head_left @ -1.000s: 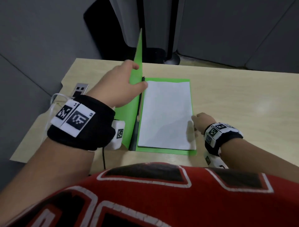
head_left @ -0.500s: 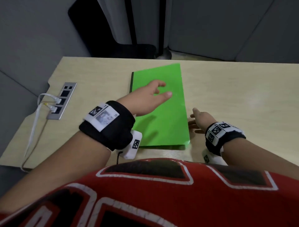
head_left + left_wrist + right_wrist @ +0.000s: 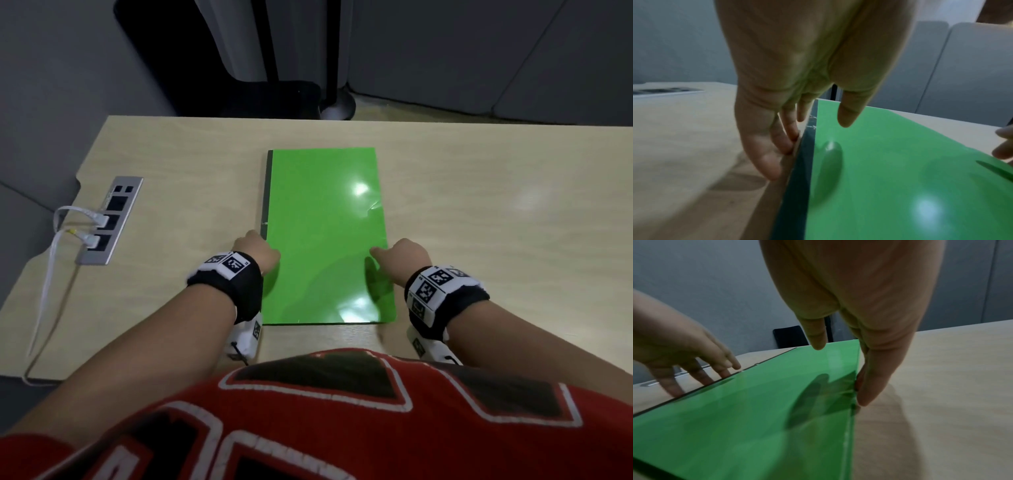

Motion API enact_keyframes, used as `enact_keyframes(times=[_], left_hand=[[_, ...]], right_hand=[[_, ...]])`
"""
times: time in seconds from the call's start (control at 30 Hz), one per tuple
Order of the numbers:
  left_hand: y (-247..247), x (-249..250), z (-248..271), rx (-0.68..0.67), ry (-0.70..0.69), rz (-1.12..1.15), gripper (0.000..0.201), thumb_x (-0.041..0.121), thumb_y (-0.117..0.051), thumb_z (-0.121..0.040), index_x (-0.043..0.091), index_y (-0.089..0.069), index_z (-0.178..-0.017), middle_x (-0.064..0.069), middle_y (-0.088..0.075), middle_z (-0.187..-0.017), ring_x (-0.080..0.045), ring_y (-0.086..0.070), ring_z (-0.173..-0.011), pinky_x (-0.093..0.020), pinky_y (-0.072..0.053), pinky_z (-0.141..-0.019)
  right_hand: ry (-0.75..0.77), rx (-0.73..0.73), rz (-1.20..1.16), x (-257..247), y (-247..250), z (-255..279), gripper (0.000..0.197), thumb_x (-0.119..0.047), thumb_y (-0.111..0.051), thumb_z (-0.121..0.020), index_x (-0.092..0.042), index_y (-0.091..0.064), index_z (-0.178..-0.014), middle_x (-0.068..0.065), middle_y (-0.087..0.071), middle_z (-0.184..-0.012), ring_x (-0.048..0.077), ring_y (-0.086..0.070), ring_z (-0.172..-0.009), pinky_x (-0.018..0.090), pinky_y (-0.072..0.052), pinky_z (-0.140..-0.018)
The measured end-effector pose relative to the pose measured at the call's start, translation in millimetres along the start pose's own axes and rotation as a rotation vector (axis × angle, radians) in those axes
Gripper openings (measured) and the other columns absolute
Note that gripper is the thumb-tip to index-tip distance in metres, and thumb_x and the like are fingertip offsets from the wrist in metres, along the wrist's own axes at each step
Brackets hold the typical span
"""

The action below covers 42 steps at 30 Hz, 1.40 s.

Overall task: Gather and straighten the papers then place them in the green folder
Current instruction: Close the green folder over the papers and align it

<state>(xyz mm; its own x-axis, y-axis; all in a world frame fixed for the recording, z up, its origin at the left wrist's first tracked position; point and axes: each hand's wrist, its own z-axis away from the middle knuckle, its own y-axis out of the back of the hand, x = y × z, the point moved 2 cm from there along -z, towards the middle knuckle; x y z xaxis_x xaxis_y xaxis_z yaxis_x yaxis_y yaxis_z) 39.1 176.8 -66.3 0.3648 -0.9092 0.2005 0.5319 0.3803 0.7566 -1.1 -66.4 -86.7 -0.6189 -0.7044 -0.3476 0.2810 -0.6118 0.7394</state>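
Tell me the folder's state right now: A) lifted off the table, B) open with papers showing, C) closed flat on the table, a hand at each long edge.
C: the green folder lies closed and flat on the table, left hand at its spine edge, right hand at the opposite edge.

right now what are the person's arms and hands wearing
Both forearms are bare, with no sleeves reaching them. Each wrist carries a black wristband topped by white tags printed with black square codes; the other wristband looks the same. A small white box with another code hangs under each band. The left hand and right hand wear no gloves; no rings show.
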Motion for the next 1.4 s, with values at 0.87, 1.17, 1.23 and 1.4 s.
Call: enact_keyframes(times=[0.87, 1.17, 1.23, 1.4], left_hand=[[2, -3, -39, -0.001, -0.078, -0.078, 0.031, 0.011, -0.054, -0.087, 0.0, -0.05, -0.116, -0.018, -0.057, -0.117, -0.031, -0.055, -0.094, -0.031, -0.04, -0.07], [1, -15, -49, -0.129, -0.015, 0.21, 0.066, 0.009, -0.066, -0.081, 0.001, -0.028, -0.135, -0.015, -0.05, -0.121, -0.03, -0.052, -0.103, -0.034, -0.044, -0.078], [-2, -18, -49, -0.161, -0.036, 0.233, 0.062, 0.008, -0.067, -0.081, 0.002, -0.033, -0.133, -0.017, -0.052, -0.122, -0.034, -0.055, -0.106, -0.034, -0.045, -0.077], [-5, -23, -48, -0.297, -0.078, 0.437, 0.046, 0.0, -0.063, -0.083, 0.009, -0.039, -0.122, -0.017, -0.053, -0.099, -0.032, -0.057, -0.084, -0.037, -0.053, -0.069]], right_hand=[[-0.344, 0.068, 0.03, -20, -22, -25, 0.042, -0.027, -0.049, -0.088, -0.001, -0.051, -0.121, 0.016, -0.051, -0.124, 0.029, -0.051, -0.093, 0.034, -0.04, -0.072], [-0.374, 0.124, -0.235, -15, -24, -20, 0.053, -0.032, -0.059, -0.081, 0.0, -0.046, -0.121, 0.019, -0.057, -0.118, 0.037, -0.06, -0.103, 0.046, -0.054, -0.089], [-0.374, 0.13, -0.266, -14, -21, -18, 0.053, -0.032, -0.059, -0.082, 0.001, -0.048, -0.121, 0.02, -0.058, -0.119, 0.037, -0.06, -0.104, 0.045, -0.053, -0.089], [-0.299, 0.005, -0.265, -6, -18, -19, 0.046, -0.037, -0.049, -0.086, 0.0, -0.06, -0.11, 0.018, -0.066, -0.109, 0.033, -0.064, -0.097, 0.034, -0.05, -0.072]])
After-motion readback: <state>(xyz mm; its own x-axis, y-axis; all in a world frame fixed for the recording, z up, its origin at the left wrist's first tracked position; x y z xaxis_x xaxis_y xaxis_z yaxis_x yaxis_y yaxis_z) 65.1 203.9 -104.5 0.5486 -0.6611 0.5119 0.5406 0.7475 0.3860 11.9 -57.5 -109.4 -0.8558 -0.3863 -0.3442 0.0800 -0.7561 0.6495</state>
